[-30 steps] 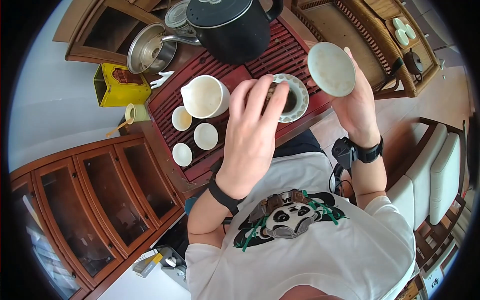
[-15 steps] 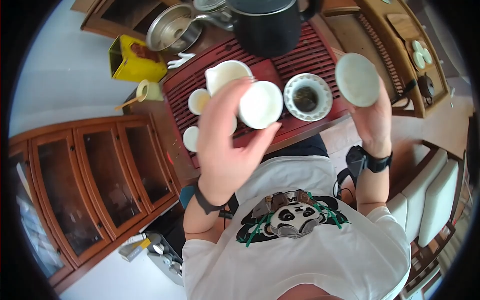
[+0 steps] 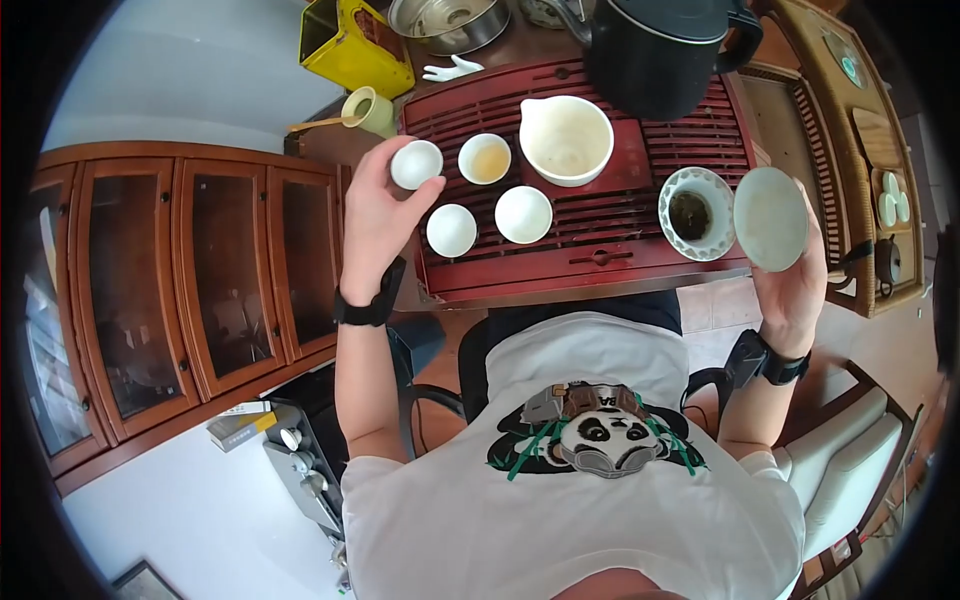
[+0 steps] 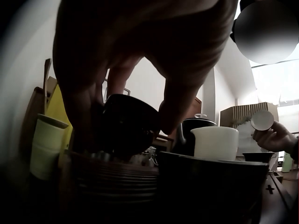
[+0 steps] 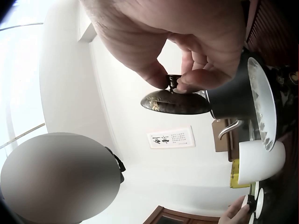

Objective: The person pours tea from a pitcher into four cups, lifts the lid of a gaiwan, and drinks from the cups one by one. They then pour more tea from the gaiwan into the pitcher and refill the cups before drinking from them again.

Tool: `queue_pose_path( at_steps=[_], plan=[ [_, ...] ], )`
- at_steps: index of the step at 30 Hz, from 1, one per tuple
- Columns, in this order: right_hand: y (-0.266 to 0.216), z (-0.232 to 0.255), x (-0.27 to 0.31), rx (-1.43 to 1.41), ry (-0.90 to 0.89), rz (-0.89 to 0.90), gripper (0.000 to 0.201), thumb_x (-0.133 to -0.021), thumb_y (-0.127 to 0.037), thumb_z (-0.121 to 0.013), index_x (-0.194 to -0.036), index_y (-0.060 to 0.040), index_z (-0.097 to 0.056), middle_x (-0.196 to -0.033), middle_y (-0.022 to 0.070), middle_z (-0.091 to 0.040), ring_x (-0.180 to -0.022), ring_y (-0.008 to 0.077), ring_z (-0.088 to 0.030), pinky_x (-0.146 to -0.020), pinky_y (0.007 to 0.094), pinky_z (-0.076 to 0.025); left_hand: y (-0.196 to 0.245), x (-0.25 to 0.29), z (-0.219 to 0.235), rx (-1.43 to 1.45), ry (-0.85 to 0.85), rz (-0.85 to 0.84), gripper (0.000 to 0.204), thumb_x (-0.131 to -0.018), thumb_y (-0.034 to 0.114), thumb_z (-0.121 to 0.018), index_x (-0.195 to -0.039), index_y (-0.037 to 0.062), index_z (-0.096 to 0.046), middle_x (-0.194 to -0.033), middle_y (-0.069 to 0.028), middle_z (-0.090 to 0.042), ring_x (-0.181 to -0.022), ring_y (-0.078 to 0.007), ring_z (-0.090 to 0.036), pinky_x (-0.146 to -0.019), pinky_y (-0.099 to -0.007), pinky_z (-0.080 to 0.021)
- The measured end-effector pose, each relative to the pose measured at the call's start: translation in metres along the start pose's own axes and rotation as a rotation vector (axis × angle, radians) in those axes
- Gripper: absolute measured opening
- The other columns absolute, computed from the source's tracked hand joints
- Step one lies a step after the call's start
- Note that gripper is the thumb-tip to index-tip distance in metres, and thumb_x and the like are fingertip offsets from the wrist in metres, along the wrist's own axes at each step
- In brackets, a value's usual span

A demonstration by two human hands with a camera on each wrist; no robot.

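Left hand [image 3: 375, 215] grip pinches a small white porcelain teacup [image 3: 416, 164] at the left edge of the red slatted wooden tea tray [image 3: 600, 245]. Right hand [image 3: 795, 285] grip pinches a round white lid [image 3: 770, 232] by its knob, raised just right of the open white brewing bowl [image 3: 697, 213].

Head view: bright, even daylight, sharp at centre; strong fisheye bending, black vignette ring at all edges. Left wrist view: heavily backlit, the left hand [image 4: 140, 60] a dark blurred silhouette, window glare at right of frame. Right wrist view: washed-out white wall, near fingers soft.
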State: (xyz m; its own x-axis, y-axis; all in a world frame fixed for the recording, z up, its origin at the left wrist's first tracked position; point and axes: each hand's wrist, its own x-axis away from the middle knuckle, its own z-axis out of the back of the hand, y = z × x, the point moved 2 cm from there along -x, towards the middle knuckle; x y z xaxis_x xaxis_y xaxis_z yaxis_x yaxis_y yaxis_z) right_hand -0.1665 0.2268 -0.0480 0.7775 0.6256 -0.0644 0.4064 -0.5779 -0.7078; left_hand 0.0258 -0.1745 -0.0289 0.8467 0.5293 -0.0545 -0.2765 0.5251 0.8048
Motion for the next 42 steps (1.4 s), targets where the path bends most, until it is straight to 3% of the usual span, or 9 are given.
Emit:
queue_pose_path(
  at_steps=[2,9,15,17,21,24,26,37,42],
  plan=[
    [-0.001,-0.002,0.0,-0.032,-0.101,-0.011,0.057,-0.103,-0.025,-0.058,-0.151,0.0017,-0.04,-0.144,0.0153,-0.055,-0.131,0.0274,-0.057,-0.109,0.0421,-0.051,0.005,-0.001,-0.004,0.085,-0.044,0.062,0.054,-0.086,0.001,-0.078,-0.134,-0.0019,-0.055,-0.12,-0.0109,-0.069,-0.11,-0.0156,-0.067,-0.095,-0.0304,-0.055],
    [-0.001,-0.007,-0.001,-0.04,-0.077,0.004,0.057,-0.102,-0.02,-0.058,-0.151,0.0029,-0.039,-0.144,0.0162,-0.054,-0.13,0.0268,-0.058,-0.107,0.042,-0.053,-0.002,-0.004,-0.002,0.014,-0.039,0.03,0.054,-0.081,0.01,-0.082,-0.13,0.0015,-0.06,-0.112,-0.011,-0.071,-0.102,-0.018,-0.069,-0.085,-0.0334,-0.057],
    [-0.002,-0.012,-0.001,-0.019,-0.063,-0.002,0.059,-0.102,-0.022,-0.059,-0.151,0.0035,-0.038,-0.144,0.0161,-0.054,-0.13,0.0265,-0.058,-0.107,0.041,-0.053,0.014,-0.004,0.002,-0.154,-0.038,-0.097,0.058,-0.081,0.015,-0.082,-0.133,0.0034,-0.059,-0.129,-0.0161,-0.064,-0.115,-0.0275,-0.065,-0.097,-0.039,-0.052],
    [-0.003,-0.021,-0.003,0.084,0.086,-0.02,0.039,-0.095,-0.023,-0.066,-0.125,-0.0039,-0.049,-0.13,0.0124,-0.061,-0.121,0.0226,-0.063,-0.101,0.038,-0.056,0.04,-0.003,0.001,-0.294,-0.056,-0.151,0.064,-0.08,0.012,-0.081,-0.139,0.0047,-0.057,-0.136,-0.0156,-0.061,-0.129,-0.0291,-0.058,-0.11,-0.0399,-0.044],
    [-0.003,-0.022,-0.003,0.066,0.103,-0.01,0.036,-0.096,-0.022,-0.065,-0.124,-0.0037,-0.049,-0.129,0.0118,-0.061,-0.12,0.0218,-0.064,-0.101,0.0371,-0.056,0.056,-0.007,-0.015,-0.395,-0.152,-0.306,0.065,-0.076,0.012,-0.082,-0.135,0.0027,-0.058,-0.134,-0.0174,-0.06,-0.132,-0.0373,-0.05,-0.112,-0.0457,-0.041],
    [-0.004,-0.014,-0.001,0.075,0.135,0.006,0.033,-0.098,-0.02,-0.062,-0.123,-0.0037,-0.05,-0.126,0.0108,-0.062,-0.116,0.0198,-0.065,-0.098,0.0353,-0.056,0.049,-0.015,-0.024,-0.483,-0.188,-0.388,0.066,-0.073,0.013,-0.083,-0.134,0.004,-0.06,-0.133,-0.0175,-0.061,-0.131,-0.0367,-0.051,-0.115,-0.0467,-0.037],
    [-0.002,0.002,-0.001,-0.019,-0.024,0.0,0.055,-0.105,-0.028,-0.056,-0.149,0.0014,-0.043,-0.147,0.0133,-0.053,-0.133,0.025,-0.056,-0.11,0.0419,-0.05,0.045,-0.018,-0.027,-0.487,-0.204,-0.388,0.064,-0.073,0.013,-0.083,-0.132,0.0044,-0.061,-0.131,-0.0172,-0.063,-0.129,-0.0365,-0.052,-0.116,-0.0473,-0.035],
    [-0.003,-0.006,0.0,0.05,0.014,-0.023,0.042,-0.105,-0.029,-0.056,-0.136,-0.0023,-0.046,-0.131,0.0075,-0.059,-0.125,0.0197,-0.059,-0.107,0.0379,-0.049,0.055,-0.016,-0.024,-0.46,-0.193,-0.236,0.056,-0.075,0.012,-0.084,-0.126,0.0055,-0.063,-0.124,-0.0137,-0.067,-0.12,-0.03,-0.06,-0.109,-0.042,-0.043],
    [-0.002,-0.011,-0.003,0.096,-0.006,0.006,0.037,-0.104,-0.03,-0.058,-0.128,-0.0032,-0.049,-0.125,0.0078,-0.061,-0.116,0.0175,-0.064,-0.098,0.0338,-0.055,0.074,-0.004,-0.015,-0.008,-0.053,-0.187,0.052,-0.079,0.005,-0.082,-0.125,0.0023,-0.06,-0.118,-0.0088,-0.069,-0.11,-0.0205,-0.066,-0.098,-0.0345,-0.051]
  ],
)
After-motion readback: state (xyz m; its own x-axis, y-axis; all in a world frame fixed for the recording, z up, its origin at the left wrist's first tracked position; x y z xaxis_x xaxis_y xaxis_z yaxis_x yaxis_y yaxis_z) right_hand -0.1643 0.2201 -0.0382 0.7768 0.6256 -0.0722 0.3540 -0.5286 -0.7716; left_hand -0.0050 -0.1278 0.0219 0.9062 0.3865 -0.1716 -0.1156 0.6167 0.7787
